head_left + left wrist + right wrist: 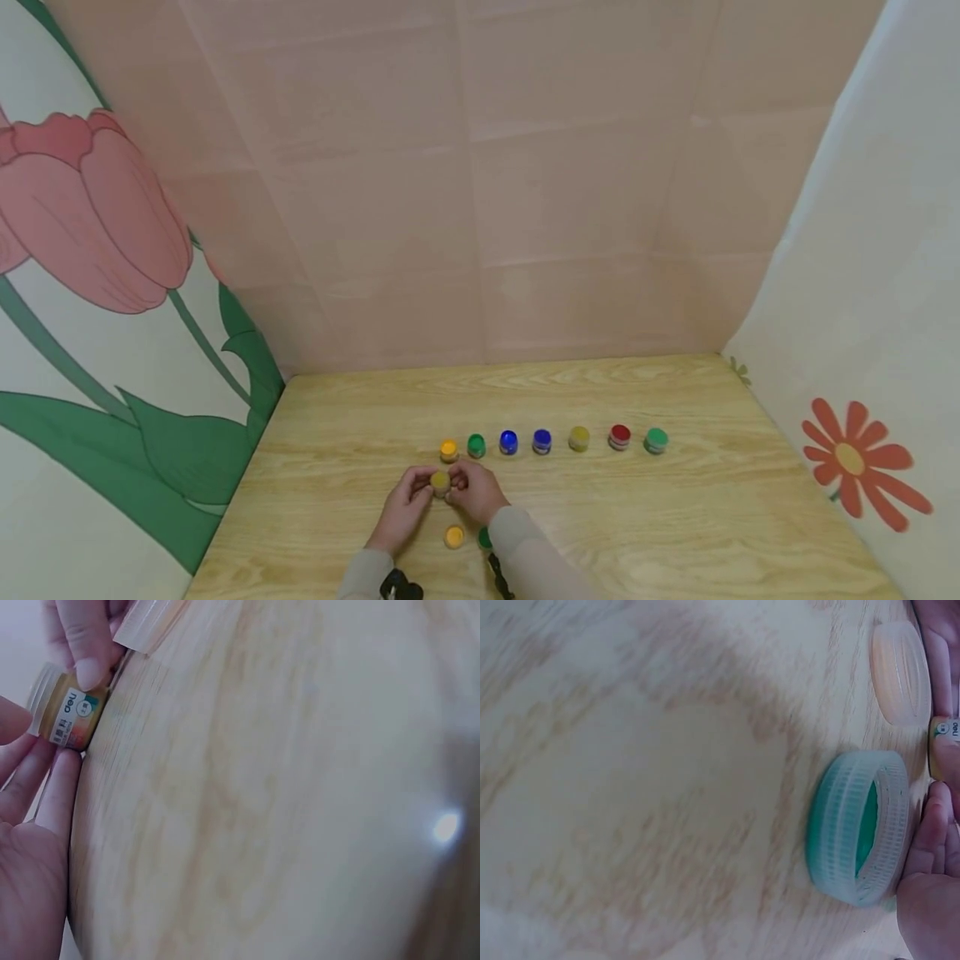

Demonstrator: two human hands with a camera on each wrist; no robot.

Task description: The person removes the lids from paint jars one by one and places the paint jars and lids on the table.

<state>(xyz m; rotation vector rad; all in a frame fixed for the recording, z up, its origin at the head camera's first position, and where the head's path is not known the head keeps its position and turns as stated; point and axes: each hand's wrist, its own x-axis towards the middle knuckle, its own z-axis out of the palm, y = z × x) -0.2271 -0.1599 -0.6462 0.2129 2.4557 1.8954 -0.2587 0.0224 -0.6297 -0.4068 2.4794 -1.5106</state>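
A small ochre-yellow paint jar (440, 482) with a printed label stands between my two hands on the wooden table. My left hand (407, 505) grips it from the left, thumb and fingers at its sides in the left wrist view. From the right, my right hand (477, 492) holds the same paint jar (71, 712), its thumb pressed on the labelled wall. Nearer my body lie an orange lid (453, 537) and a green lid (485, 539), the latter partly hidden by the right sleeve. In the right wrist view the green lid (859, 829) lies with its hollow side up.
Beyond the hands runs a row of small jars: orange (448, 451), green (476, 445), two blue ones (508, 442), yellow (579, 438), red (619, 437) and another green (656, 440). A pink sheet (480, 208) hangs behind the table; flowered sheets flank it.
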